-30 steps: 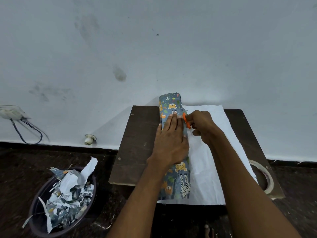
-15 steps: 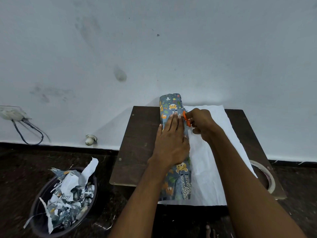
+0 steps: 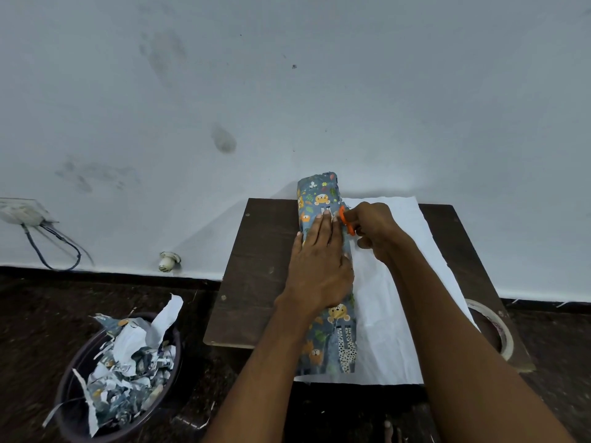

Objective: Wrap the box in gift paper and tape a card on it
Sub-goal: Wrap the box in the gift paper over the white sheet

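Fingers (image 3: 321, 230) of left hand (image 3: 319, 270) flat, spread narrow, pinning wrapped box (image 3: 326, 273) mid-table (image 3: 256, 266); box's long axis runs away from person. Right hand (image 3: 372, 231) just right of it, curled on orange scissors (image 3: 347, 222) at paper seam, nearer the cut.

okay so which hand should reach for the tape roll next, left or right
Right, probably. The tape roll lies at the table's near right corner, beside the right forearm. The right hand grips orange scissors, though, and must drop them first. The left hand presses flat on the wrapped box.
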Tool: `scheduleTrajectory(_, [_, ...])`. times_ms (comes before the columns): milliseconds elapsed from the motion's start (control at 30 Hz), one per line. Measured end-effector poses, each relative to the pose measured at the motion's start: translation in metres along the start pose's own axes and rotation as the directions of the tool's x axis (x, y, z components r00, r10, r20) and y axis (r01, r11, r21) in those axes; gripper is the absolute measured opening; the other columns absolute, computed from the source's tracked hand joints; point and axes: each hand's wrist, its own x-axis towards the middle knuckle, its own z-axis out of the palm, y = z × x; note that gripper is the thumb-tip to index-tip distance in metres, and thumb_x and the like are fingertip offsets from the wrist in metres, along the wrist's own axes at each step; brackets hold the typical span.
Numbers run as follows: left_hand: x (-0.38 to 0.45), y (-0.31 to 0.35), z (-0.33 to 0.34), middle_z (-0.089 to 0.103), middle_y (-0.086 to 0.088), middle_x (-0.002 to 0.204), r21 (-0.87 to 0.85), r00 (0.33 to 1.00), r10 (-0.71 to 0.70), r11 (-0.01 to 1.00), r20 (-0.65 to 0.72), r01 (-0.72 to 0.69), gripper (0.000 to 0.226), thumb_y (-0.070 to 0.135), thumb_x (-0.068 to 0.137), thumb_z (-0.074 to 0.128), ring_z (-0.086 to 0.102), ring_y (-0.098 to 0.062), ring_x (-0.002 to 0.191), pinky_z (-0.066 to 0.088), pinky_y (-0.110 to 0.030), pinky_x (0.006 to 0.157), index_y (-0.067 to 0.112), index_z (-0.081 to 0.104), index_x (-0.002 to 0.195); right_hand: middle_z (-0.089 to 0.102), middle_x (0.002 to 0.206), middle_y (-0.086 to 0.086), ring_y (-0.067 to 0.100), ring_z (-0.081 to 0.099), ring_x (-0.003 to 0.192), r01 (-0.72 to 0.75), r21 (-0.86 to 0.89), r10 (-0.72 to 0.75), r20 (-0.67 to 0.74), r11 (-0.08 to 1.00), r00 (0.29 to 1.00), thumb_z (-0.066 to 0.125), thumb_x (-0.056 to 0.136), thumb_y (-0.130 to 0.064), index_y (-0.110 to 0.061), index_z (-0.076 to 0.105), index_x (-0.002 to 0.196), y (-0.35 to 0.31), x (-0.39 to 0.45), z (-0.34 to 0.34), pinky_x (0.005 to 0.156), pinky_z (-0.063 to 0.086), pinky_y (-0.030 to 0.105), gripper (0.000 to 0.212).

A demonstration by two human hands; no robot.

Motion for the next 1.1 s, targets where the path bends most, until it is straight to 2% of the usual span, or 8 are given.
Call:
scheduleTrajectory(100, [0.0000,0.0001,-0.0010,-0.007,0.000,0.170,-0.001,1.000,0.003,1.000,-0.012,-0.003,0.082,0.044,0.085,0.000,-0.011,-0.015,0.156,-0.003,-0.042,0.125,0.015,-0.003,0.162,0.042,0.060,0.008,0.018,0.031,0.054,0.017,-0.002,-0.017,-0.007,1.000,1.000,0.064,0.080,0.003,-0.006,0.056,0.072,0.0010,-0.0002,-0.0006,0.050,0.024,0.026,0.014])
scheduleTrajectory(200, [-0.0007,0.0008,-0.0022,-0.007,-0.001,0.170,0.003,1.000,0.002,1.000,0.000,-0.002,0.080,0.042,0.087,0.006,-0.011,-0.015,0.156,-0.003,-0.042,0.125,0.014,-0.004,0.161,0.045,0.067,0.009,0.019,0.034,0.058,0.021,-0.023,-0.021,-0.008,1.000,1.000,0.064,0.082,0.001,-0.006,0.061,0.087,0.0018,0.0019,-0.0014,0.052,0.029,0.027,0.009])
scheduleTrajectory(333, [0.0001,0.0003,-0.0009,-0.007,-0.001,0.170,0.004,1.000,-0.004,1.000,0.002,0.004,0.080,0.042,0.087,0.007,-0.011,-0.016,0.156,-0.004,-0.042,0.125,0.014,-0.004,0.161,0.045,0.071,0.011,0.018,0.030,0.055,0.012,-0.013,-0.012,-0.005,1.000,1.000,0.063,0.085,-0.007,-0.007,0.058,0.086,0.0008,0.0039,0.0004,0.049,0.026,0.026,0.006])
scheduleTrajectory(600, [0.0004,0.0006,-0.0002,-0.007,0.000,0.170,-0.005,1.000,-0.006,1.000,0.000,0.006,0.080,0.042,0.087,0.007,-0.012,-0.015,0.156,-0.005,-0.042,0.125,0.015,-0.005,0.161,0.044,0.063,0.009,0.019,0.034,0.058,0.021,-0.014,-0.021,-0.023,1.000,1.000,0.063,0.083,0.000,-0.005,0.057,0.079,0.0005,0.0058,0.0010,0.053,0.030,0.028,0.009])
scheduleTrajectory(767, [0.0002,0.0001,-0.0008,-0.007,-0.001,0.171,0.009,1.000,-0.002,1.000,0.002,0.002,0.076,0.042,0.092,0.009,-0.011,-0.016,0.156,-0.004,-0.042,0.125,0.014,-0.004,0.162,0.047,0.075,0.010,0.018,0.036,0.062,-0.003,-0.018,0.002,-0.021,1.000,1.000,0.064,0.087,-0.009,-0.005,0.059,0.084,-0.0022,0.0058,0.0013,0.055,0.032,0.029,0.008])
scheduleTrajectory(867, [0.0002,-0.0003,0.0002,-0.008,-0.001,0.170,0.011,1.000,0.001,1.000,-0.002,-0.001,0.068,0.038,0.102,0.016,-0.012,-0.016,0.156,-0.004,-0.043,0.125,0.013,-0.004,0.162,0.046,0.068,0.009,0.018,0.035,0.058,-0.005,-0.019,0.004,-0.024,1.000,1.000,0.067,0.086,-0.008,-0.005,0.058,0.082,-0.0050,0.0070,0.0023,0.052,0.031,0.028,0.010])
scheduleTrajectory(1000, [0.0003,-0.0006,0.0008,-0.007,-0.001,0.171,0.002,1.000,0.003,1.000,-0.006,-0.003,0.074,0.040,0.094,0.012,-0.011,-0.016,0.156,-0.003,-0.043,0.125,0.014,-0.003,0.162,0.052,0.056,0.004,0.014,0.041,0.049,0.005,-0.014,-0.006,-0.037,1.000,0.999,0.062,0.088,-0.004,-0.004,0.065,0.082,-0.0049,0.0068,0.0014,0.053,0.031,0.028,0.006])
scheduleTrajectory(1100, [-0.0001,0.0001,-0.0005,-0.008,-0.001,0.170,-0.001,1.000,-0.002,1.000,-0.004,0.002,0.080,0.041,0.087,0.010,-0.012,-0.015,0.156,-0.004,-0.043,0.125,0.014,-0.003,0.162,0.053,0.040,-0.007,0.013,0.041,0.046,-0.002,-0.015,0.001,-0.027,1.000,1.000,0.057,0.091,-0.004,-0.005,0.073,0.084,-0.0078,0.0070,0.0003,0.052,0.031,0.027,0.017])
